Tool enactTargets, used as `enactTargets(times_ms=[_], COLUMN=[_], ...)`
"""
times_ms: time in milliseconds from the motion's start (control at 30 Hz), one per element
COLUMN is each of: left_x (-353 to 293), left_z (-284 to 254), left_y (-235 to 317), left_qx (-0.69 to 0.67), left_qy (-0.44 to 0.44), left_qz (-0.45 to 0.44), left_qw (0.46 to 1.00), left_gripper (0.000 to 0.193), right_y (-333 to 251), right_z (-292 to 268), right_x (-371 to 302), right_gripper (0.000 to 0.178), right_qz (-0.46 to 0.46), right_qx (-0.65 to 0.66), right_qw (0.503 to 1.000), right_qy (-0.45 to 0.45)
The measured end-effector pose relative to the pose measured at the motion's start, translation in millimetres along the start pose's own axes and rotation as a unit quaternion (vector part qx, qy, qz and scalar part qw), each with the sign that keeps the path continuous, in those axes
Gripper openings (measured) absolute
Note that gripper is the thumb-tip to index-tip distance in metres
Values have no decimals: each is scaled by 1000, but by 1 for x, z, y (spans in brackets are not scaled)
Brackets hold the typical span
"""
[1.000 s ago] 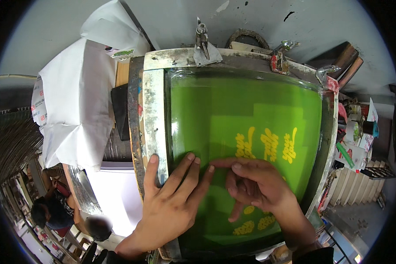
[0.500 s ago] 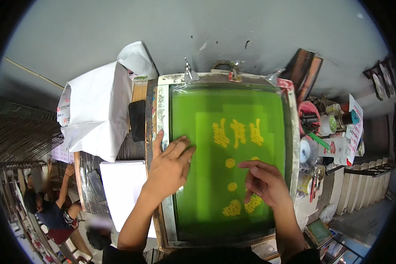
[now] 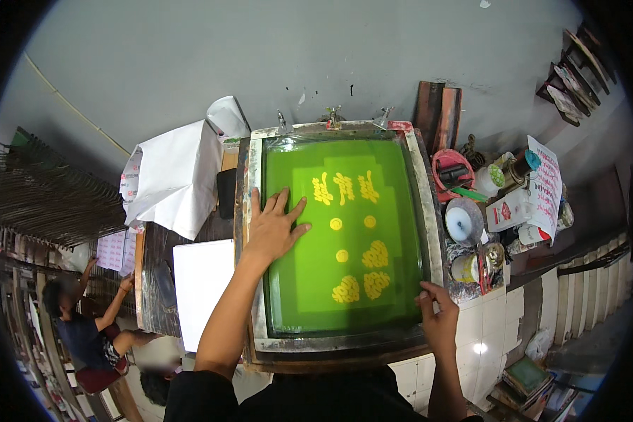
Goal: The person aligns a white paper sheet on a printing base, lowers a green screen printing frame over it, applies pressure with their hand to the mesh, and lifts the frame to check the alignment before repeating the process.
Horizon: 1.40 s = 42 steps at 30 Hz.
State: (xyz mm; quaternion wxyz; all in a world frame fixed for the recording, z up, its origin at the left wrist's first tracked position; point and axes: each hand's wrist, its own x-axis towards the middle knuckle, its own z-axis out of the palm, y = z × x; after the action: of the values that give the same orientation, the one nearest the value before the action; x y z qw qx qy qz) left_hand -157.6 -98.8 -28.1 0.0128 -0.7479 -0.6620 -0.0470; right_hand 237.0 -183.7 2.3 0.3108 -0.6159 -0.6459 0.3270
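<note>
In front of me lies a screen-printing frame (image 3: 432, 239) with green mesh (image 3: 302, 267), on which yellow characters, round dots and patterned shapes show. My left hand (image 3: 271, 228) rests palm down across the frame's left side, fingers spread over the mesh. At the lower right edge, my right hand (image 3: 439, 316) has its fingers curled around the frame's rim; its fingertips touch the inner side of the rim. Clamps (image 3: 334, 118) stand along the far edge of the frame.
White paper (image 3: 205, 292) and a black phone-like slab (image 3: 226, 193) lie to the left, near a white bag (image 3: 172, 176). Cups, a pink bowl (image 3: 449, 169) and jars crowd the right side. A person (image 3: 84, 323) sits at far left beside wire racks (image 3: 49, 190).
My right hand has moved from above the mesh to the frame's right edge. The left hand stays at the left side, its fingers spread wider. The view has shifted.
</note>
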Motion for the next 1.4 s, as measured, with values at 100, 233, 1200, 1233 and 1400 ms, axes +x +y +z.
enactTargets(times_ms=[100,233,1200,1233,1400], left_x=[0,1,18,17,19], left_z=[8,6,-19,-17,-13], left_y=[4,2,12,10,10], left_qx=[23,28,-40,-40,-30], left_qy=[-36,-76,-194,-188,-182], left_qz=[-12,-16,-104,-104,-104], left_qw=[999,997,975,976,977], left_gripper=[69,74,59,58,57], right_y=[0,17,39,39,42], right_z=[2,12,17,17,15], right_x=[-18,-26,-32,-31,-31], right_gripper=[23,19,14,16,18], right_qz=[-54,-160,-243,-250,-263], right_qx=[-86,-119,-65,-66,-66], right_qw=[995,980,967,966,963], right_qy=[8,19,29,28,15])
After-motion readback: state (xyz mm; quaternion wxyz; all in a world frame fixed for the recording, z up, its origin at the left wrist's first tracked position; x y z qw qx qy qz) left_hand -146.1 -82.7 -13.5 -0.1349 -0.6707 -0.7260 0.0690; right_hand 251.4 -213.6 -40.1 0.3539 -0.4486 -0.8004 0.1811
